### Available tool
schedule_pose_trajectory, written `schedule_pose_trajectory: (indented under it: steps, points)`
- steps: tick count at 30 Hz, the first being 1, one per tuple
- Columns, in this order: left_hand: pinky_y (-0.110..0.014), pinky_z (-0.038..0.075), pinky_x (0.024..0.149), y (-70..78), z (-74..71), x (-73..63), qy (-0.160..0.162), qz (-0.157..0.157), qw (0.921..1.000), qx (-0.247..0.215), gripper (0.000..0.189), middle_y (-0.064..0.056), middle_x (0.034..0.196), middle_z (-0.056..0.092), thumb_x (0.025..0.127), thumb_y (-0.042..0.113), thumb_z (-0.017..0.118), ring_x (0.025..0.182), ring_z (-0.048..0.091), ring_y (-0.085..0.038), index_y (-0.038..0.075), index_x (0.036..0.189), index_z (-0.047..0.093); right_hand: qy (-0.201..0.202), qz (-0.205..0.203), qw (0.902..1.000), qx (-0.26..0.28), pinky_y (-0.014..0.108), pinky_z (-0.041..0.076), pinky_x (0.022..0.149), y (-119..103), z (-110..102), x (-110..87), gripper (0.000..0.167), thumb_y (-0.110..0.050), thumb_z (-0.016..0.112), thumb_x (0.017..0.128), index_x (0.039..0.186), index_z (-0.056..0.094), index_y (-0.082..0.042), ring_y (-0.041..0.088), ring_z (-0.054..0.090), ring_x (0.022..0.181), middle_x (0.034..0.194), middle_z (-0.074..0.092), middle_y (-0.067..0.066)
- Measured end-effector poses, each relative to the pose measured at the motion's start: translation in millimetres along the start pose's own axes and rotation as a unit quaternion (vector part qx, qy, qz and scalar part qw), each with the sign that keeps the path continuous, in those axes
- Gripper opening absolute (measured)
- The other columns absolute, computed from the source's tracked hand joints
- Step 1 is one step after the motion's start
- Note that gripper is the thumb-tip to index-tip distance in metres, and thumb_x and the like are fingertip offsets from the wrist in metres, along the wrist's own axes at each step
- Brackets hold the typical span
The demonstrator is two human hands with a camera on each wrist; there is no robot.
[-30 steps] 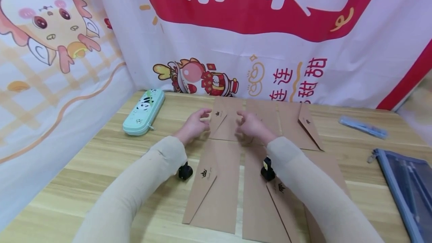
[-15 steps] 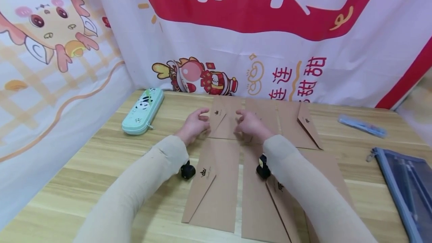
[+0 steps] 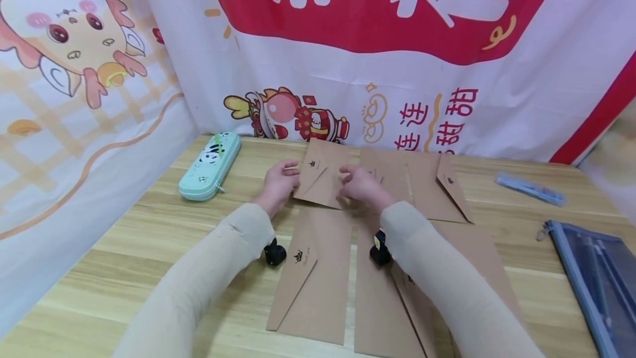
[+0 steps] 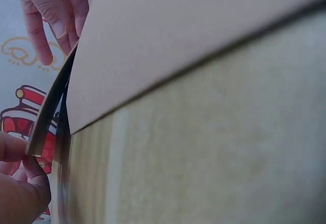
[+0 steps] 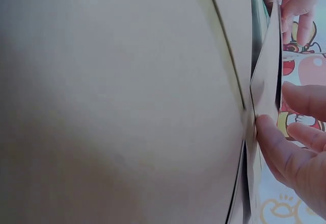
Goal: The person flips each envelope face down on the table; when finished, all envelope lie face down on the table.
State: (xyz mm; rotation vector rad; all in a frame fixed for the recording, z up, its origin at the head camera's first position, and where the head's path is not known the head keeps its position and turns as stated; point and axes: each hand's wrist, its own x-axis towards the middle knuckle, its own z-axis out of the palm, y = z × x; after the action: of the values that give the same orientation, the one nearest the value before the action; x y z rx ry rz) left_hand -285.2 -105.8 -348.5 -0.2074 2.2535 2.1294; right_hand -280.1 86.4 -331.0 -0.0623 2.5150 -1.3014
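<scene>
A brown kraft envelope (image 3: 315, 182) with a small crown print lies tilted in the back row, its front edge raised off the wooden table. My left hand (image 3: 279, 182) pinches its left edge between thumb and fingers (image 4: 33, 172). At the opposite edge, my right hand (image 3: 361, 183) holds it, thumb (image 5: 267, 126) against the near side and the other fingers curled behind. In the right wrist view a second envelope (image 5: 127, 91) fills much of the foreground. Directly in front of the held one, another envelope (image 3: 323, 275) lies flat.
More envelopes sit in two rows to the right, including a back-right envelope (image 3: 431, 189). A mint panda pencil case (image 3: 211, 167) lies at the back left. On the right are a blue mesh pouch (image 3: 596, 280) and a slim light-blue item (image 3: 530, 188). Printed cloth (image 3: 308, 65) hangs behind.
The back-left envelope has come up off the table at its front edge and shifted slightly left. Both hands have moved a little left with it.
</scene>
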Motion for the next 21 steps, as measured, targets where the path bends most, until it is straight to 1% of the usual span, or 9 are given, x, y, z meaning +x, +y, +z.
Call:
schedule_pose_trajectory:
  steps: [3,7,9,11,16,21]
  points:
    - [-0.019,0.048,0.07,0.7,-4.0,0.9,0.006,0.0,1.0,-0.006,0.055,-0.02,0.125,0.054,0.08,-0.016,0.047,0.105,0.053,-0.025,0.002,0.132,0.046,-0.007,-0.013,0.9999,0.004,0.04,0.043,0.099,-1,2,0.5,0.069,0.0,0.066,0.077,0.14,0.039,-0.011,0.031,0.046,0.12,0.135,0.046,0.017]
    - [-0.024,0.05,0.083,4.3,-8.0,2.8,0.015,-0.002,0.9996,-0.025,0.054,-0.017,0.125,0.054,0.08,-0.016,0.049,0.109,0.052,-0.024,0.002,0.131,0.047,-0.022,-0.014,0.9996,0.013,0.038,0.045,0.096,-4,5,-0.3,0.073,0.001,0.067,0.075,0.141,0.038,-0.014,0.03,0.045,0.12,0.136,0.044,0.015]
    - [-0.027,0.048,0.089,7.7,-8.3,3.2,0.018,-0.001,0.9991,-0.039,0.053,-0.016,0.125,0.054,0.08,-0.015,0.05,0.109,0.052,-0.022,0.002,0.13,0.048,-0.029,-0.011,0.9994,0.013,0.038,0.045,0.095,-7,6,-0.4,0.072,-0.001,0.067,0.076,0.14,0.038,-0.015,0.03,0.045,0.12,0.136,0.044,0.014]
    - [-0.028,0.047,0.092,12.6,-7.9,2.4,0.015,0.003,0.9984,-0.054,0.052,-0.016,0.125,0.054,0.08,-0.015,0.05,0.106,0.052,-0.02,0.002,0.129,0.048,-0.036,-0.006,0.9992,0.014,0.038,0.045,0.096,-9,7,0.0,0.071,-0.002,0.067,0.078,0.141,0.038,-0.017,0.029,0.044,0.121,0.137,0.043,0.014]
    - [-0.025,0.048,0.088,25.1,-7.1,-0.2,-0.001,0.012,0.9961,-0.088,0.051,-0.013,0.123,0.054,0.081,-0.012,0.051,0.097,0.053,-0.014,0.003,0.13,0.047,-0.05,-0.006,0.9985,0.024,0.035,0.045,0.096,-13,11,1.2,0.07,-0.003,0.066,0.08,0.142,0.037,-0.017,0.027,0.045,0.12,0.139,0.042,0.013]
    - [-0.02,0.047,0.078,35.4,-2.8,-2.5,-0.02,0.018,0.9933,-0.113,0.05,-0.011,0.122,0.054,0.082,-0.011,0.051,0.094,0.052,-0.012,0.004,0.13,0.046,-0.065,-0.02,0.997,0.037,0.033,0.045,0.095,-16,14,1.4,0.071,0.0,0.064,0.079,0.143,0.035,-0.014,0.027,0.042,0.124,0.142,0.04,0.014]
